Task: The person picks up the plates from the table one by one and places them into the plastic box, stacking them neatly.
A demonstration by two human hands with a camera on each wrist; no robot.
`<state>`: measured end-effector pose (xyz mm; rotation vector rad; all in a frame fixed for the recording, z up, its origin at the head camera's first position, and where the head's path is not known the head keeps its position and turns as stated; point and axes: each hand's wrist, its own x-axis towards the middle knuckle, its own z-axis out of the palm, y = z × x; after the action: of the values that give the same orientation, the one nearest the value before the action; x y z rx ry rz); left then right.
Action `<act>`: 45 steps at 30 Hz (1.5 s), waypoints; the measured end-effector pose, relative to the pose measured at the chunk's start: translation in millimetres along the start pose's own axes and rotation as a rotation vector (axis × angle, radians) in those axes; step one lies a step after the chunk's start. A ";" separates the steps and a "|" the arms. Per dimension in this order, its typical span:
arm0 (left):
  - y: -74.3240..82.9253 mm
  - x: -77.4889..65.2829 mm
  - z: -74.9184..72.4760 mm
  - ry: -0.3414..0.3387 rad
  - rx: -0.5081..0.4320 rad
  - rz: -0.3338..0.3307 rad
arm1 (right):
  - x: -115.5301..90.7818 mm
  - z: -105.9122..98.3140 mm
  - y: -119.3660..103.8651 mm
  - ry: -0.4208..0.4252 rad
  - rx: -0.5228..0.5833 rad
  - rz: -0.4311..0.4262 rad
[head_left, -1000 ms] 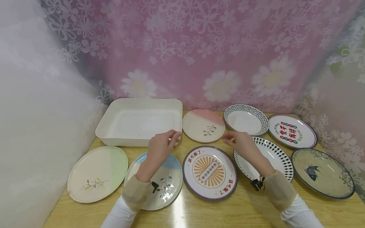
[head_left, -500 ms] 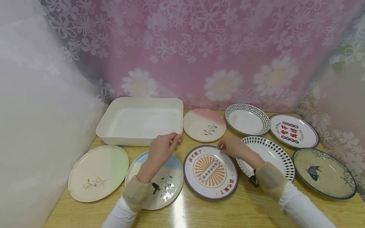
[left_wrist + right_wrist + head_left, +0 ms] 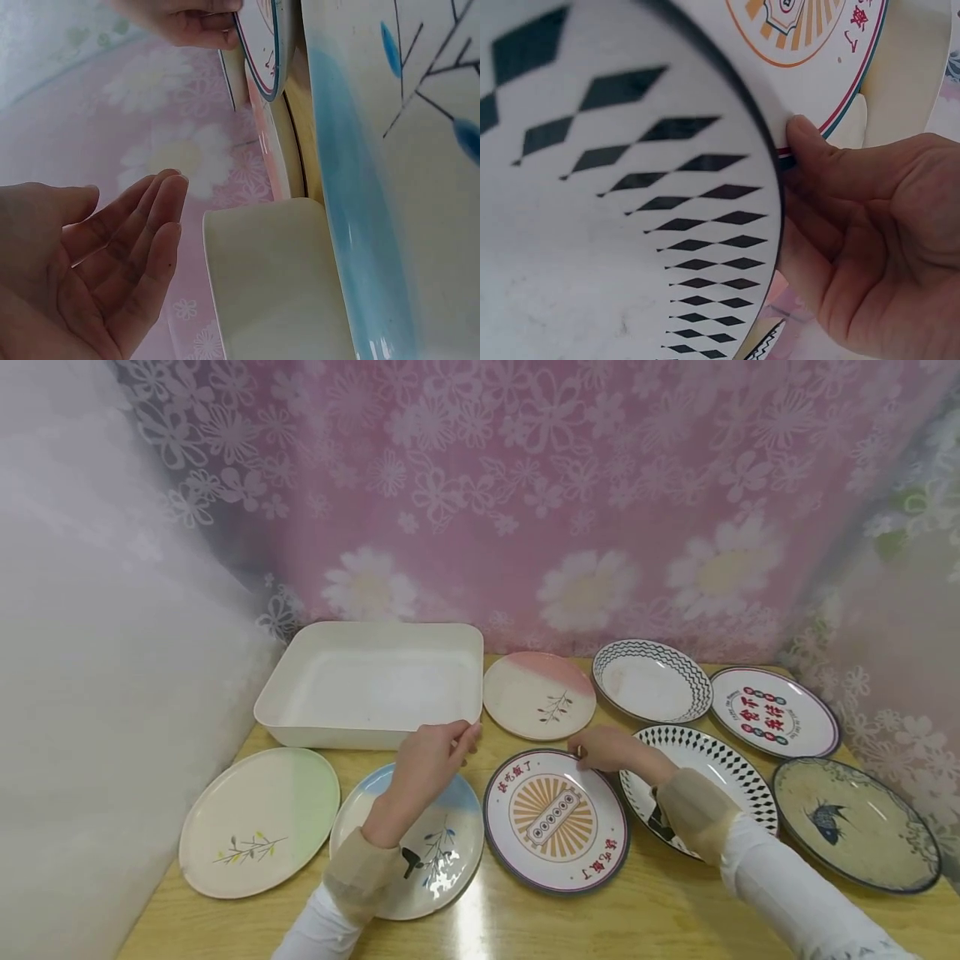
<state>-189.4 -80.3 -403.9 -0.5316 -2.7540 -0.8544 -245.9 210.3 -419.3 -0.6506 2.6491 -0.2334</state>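
My right hand (image 3: 611,749) pinches the upper right rim of a white plate (image 3: 555,818) with an orange sunburst and red characters. In the right wrist view the thumb of this hand (image 3: 885,232) lies on the plate's face and the fingers go beneath the rim. Above the blue-edged plate (image 3: 461,856), near the front right corner of a white rectangular tub (image 3: 330,737), hovers my left hand (image 3: 429,762). Its fingers (image 3: 150,259) are loosely bent and hold nothing, as the left wrist view shows. A diamond-patterned plate (image 3: 716,781) lies beneath my right wrist.
A green-edged plate (image 3: 258,810) lies at the left. Behind are a pink-edged plate (image 3: 525,693), a wavy-rimmed dish (image 3: 648,683) and a white plate with red characters (image 3: 810,718). A fish-pattern plate (image 3: 870,818) sits at the right edge. Patterned cloth (image 3: 480,510) closes the back.
My right hand has come down and left from above the diamond-patterned plate onto the sunburst plate's rim and now grips it. The left hand has hardly moved.
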 end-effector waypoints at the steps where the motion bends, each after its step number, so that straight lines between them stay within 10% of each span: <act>1: 0.2 0.1 0.4 -0.001 0.004 -0.001 | 0.6 0.0 0.4 -0.007 0.005 0.008; 32: -2.5 -1.5 1.9 0.020 0.008 -0.003 | -11.9 -19.5 3.7 0.002 0.193 0.071; 45: -4.7 -1.7 5.3 0.020 0.026 -0.054 | -33.7 -43.3 16.1 0.067 0.478 0.115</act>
<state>-190.2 -81.3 -411.0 -0.4428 -2.7688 -0.8294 -243.3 243.2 -372.7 -0.3354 2.5381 -0.8324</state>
